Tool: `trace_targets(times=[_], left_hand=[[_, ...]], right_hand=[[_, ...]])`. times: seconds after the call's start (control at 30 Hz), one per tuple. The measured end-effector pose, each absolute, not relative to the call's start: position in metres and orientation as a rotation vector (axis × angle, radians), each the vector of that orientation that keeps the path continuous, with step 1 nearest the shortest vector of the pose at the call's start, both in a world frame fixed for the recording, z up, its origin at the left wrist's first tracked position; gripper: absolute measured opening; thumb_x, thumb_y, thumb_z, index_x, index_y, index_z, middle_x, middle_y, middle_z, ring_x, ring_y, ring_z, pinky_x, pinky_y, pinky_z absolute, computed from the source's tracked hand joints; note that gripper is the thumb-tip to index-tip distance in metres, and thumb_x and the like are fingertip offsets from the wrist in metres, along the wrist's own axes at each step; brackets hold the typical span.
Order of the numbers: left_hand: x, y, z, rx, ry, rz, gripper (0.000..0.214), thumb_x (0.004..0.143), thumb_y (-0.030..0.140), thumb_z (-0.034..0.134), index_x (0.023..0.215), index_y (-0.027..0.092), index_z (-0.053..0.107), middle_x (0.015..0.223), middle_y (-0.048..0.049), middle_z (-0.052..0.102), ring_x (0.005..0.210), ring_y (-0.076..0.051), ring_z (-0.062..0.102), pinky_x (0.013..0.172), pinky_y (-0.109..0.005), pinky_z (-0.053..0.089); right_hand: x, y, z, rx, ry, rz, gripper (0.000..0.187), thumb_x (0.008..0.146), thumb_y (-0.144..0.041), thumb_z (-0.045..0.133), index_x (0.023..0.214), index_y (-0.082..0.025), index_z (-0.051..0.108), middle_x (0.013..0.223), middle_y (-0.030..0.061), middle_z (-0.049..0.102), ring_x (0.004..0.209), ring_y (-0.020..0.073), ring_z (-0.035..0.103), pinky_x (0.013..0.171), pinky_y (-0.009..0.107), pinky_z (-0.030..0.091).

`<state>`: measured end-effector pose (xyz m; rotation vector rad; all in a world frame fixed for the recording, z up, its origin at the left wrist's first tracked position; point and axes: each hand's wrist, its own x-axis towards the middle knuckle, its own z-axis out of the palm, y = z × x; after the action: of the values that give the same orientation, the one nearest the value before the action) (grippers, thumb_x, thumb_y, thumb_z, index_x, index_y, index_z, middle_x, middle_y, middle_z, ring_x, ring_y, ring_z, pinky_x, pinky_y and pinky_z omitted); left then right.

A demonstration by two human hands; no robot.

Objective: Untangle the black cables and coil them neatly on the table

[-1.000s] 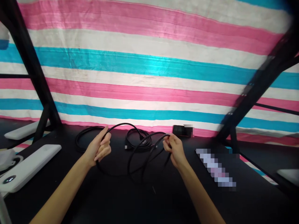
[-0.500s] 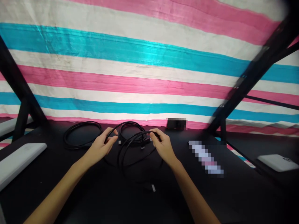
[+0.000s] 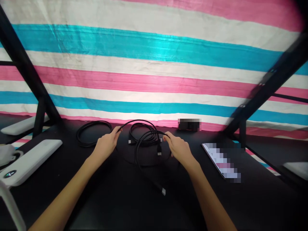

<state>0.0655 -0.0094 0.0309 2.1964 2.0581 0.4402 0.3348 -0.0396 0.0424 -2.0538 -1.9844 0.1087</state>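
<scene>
A long black cable (image 3: pixel 141 153) loops over the black table (image 3: pixel 115 205) between my hands. My left hand (image 3: pixel 106 145) is closed on one stretch of it, which arches up and over toward the right. My right hand (image 3: pixel 178 148) pinches the coiled part near a hanging plug (image 3: pixel 159 150). The cable's free end with a silver plug (image 3: pixel 163 192) lies on the table toward me. Behind the hands lie a second coiled black cable (image 3: pixel 143 134) and a third coil (image 3: pixel 92 137) at the left.
A striped pink, white and turquoise sheet (image 3: pixel 154 64) hangs behind the table. Black frame bars (image 3: pixel 26 73) slant at both sides. White flat devices (image 3: pixel 31 160) lie at the left. A phone (image 3: pixel 220 158) lies at the right, and a dark small object (image 3: pixel 189 124) at the back.
My hands have moved apart a little and the loops have been gathered smaller near my right hand. The cable's free end now lies stretched toward me. The view has shifted slightly.
</scene>
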Motion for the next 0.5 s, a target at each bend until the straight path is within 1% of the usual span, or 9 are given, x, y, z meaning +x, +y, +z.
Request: trace_targets(times=[0.07,0.13,0.2,0.27,0.33,0.4,0.47,0.5], left_hand=[[0.066,-0.009,0.03,2.247,2.129,0.433,0.044,0.093,0.038,0.023,0.13,0.025,0.043,0.08,-0.0098,0.07,0.076,-0.026,0.067,0.067,-0.031,0.044],[0.066,-0.007,0.027,2.281,2.142,0.461,0.044,0.093,0.038,0.025,0.131,0.026,0.044,0.084,-0.0104,0.07,0.081,-0.027,0.067,0.069,-0.032,0.045],[0.066,-0.006,0.022,2.286,2.096,0.548,0.045,0.093,0.038,0.026,0.131,0.026,0.046,0.082,-0.0096,0.071,0.081,-0.028,0.067,0.069,-0.032,0.046],[0.066,-0.005,0.017,2.262,1.986,0.695,0.045,0.092,0.039,0.028,0.131,0.025,0.048,0.084,-0.009,0.071,0.082,-0.028,0.067,0.07,-0.032,0.046],[0.066,-0.005,0.013,2.227,1.822,0.863,0.046,0.091,0.041,0.031,0.129,0.024,0.05,0.091,-0.0088,0.071,0.086,-0.027,0.066,0.073,-0.031,0.046],[0.066,-0.006,0.012,2.19,1.669,1.01,0.045,0.09,0.044,0.034,0.124,0.024,0.055,0.099,-0.0079,0.07,0.089,-0.025,0.065,0.075,-0.029,0.045],[0.066,-0.008,0.013,2.148,1.592,1.098,0.044,0.087,0.048,0.038,0.117,0.024,0.06,0.094,-0.0061,0.071,0.084,-0.023,0.066,0.071,-0.027,0.045],[0.066,-0.009,0.013,2.126,1.579,1.116,0.043,0.086,0.049,0.041,0.113,0.024,0.061,0.087,-0.005,0.072,0.078,-0.022,0.066,0.067,-0.026,0.045]], right_hand=[[0.335,-0.04,0.041,-2.097,-2.025,-0.017,0.033,0.093,-0.041,0.029,0.097,-0.025,0.058,0.071,0.0063,0.067,0.066,0.0226,0.063,0.056,0.026,0.03],[0.335,-0.039,0.039,-2.028,-2.038,-0.072,0.032,0.093,-0.042,0.031,0.093,-0.025,0.059,0.077,0.007,0.067,0.073,0.0236,0.063,0.058,0.026,0.032],[0.332,-0.038,0.036,-1.84,-2.042,0.045,0.031,0.093,-0.04,0.032,0.087,-0.024,0.058,0.081,0.005,0.067,0.079,0.0218,0.062,0.061,0.026,0.035],[0.329,-0.037,0.032,-1.572,-2.011,0.321,0.031,0.094,-0.038,0.031,0.082,-0.023,0.055,0.083,0.0026,0.066,0.081,0.0181,0.062,0.065,0.025,0.038],[0.326,-0.036,0.028,-1.33,-1.917,0.646,0.032,0.094,-0.04,0.03,0.08,-0.021,0.052,0.079,0.0009,0.064,0.071,0.014,0.062,0.065,0.024,0.042],[0.323,-0.036,0.025,-1.194,-1.809,0.882,0.032,0.092,-0.045,0.032,0.082,-0.02,0.05,0.072,-0.0022,0.057,0.054,0.0099,0.058,0.055,0.023,0.043],[0.322,-0.036,0.023,-1.165,-1.747,0.993,0.03,0.088,-0.049,0.04,0.091,-0.021,0.05,0.068,-0.0055,0.05,0.039,0.0062,0.048,0.044,0.021,0.041],[0.321,-0.037,0.023,-1.17,-1.744,1.004,0.029,0.085,-0.049,0.045,0.095,-0.022,0.051,0.069,-0.0057,0.049,0.038,0.0054,0.045,0.041,0.021,0.041]])
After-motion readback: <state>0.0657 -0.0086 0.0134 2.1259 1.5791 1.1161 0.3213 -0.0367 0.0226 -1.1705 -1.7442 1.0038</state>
